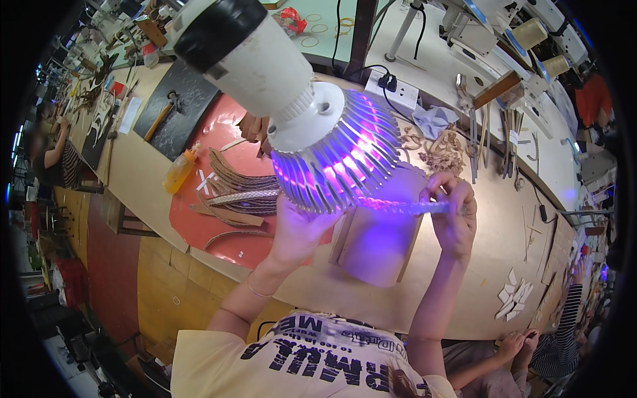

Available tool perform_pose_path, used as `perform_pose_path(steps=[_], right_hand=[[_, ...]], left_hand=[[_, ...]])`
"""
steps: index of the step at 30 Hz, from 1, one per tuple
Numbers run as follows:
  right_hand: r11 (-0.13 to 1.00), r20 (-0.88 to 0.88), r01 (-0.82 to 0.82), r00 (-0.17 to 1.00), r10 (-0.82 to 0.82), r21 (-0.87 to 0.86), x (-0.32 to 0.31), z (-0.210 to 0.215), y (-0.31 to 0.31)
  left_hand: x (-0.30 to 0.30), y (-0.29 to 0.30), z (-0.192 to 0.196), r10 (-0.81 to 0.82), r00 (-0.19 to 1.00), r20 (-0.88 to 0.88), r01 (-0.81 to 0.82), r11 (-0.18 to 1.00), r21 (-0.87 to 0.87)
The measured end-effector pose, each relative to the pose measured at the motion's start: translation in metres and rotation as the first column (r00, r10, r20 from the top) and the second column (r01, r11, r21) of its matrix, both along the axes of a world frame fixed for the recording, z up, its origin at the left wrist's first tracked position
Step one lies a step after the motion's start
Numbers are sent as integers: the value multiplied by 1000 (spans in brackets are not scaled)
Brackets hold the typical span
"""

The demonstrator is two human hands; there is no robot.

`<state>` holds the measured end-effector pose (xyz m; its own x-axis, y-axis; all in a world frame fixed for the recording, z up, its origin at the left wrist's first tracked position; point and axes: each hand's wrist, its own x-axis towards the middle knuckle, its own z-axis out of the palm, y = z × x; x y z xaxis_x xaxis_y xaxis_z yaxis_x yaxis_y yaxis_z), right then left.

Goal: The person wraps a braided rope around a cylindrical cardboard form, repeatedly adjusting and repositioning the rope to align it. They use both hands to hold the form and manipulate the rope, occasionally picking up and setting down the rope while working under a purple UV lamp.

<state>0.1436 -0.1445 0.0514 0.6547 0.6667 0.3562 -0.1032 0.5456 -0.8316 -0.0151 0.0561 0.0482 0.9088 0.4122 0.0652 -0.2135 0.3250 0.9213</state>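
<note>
A pale braided strap [398, 207] stretches across the bench under a large finned lamp [335, 156] that casts violet light. My right hand [456, 209] pinches its right end between thumb and fingers. On the other side my left hand [295, 232] grips the strap just below the lamp, which hides its fingertips. A silvery braid [242, 197] shows left of that hand; whether it is the same strap I cannot tell. Beneath the strap lies a stack of brown sheets [378, 245]. Several curved brown strips [242, 172] lie on a red mat [199, 219].
The lamp's white body hangs close above my hands. Left of it are a bottle of amber liquid [180, 170] and a hammer [161, 119] on a black slab [189, 99]. White pieces [513, 296] lie at right. Another person's hands [519, 345] are at the near right edge.
</note>
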Motion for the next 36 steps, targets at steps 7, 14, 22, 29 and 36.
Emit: perform_pose_path(steps=[7,14,22,29,36], right_hand=[[1000,-325,-1,946,5,12,-10,-1,8],[999,-504,34,863,-8,42,-27,10,31],[990,-355,41,931,-88,-138,-29,26,40],[988,-314,-31,949,-18,-150,-28,35,36],[979,-223,-10,974,-37,-204,-31,43,33]], left_hand=[[2,-3,-4,219,974,55,-222,973,55],[-4,-12,0,376,923,81,-384,911,147],[-15,-16,-2,-375,833,407,-183,509,841],[-19,-33,-1,-263,852,454,-171,679,714],[-18,-38,6,-137,975,177,141,990,-9]])
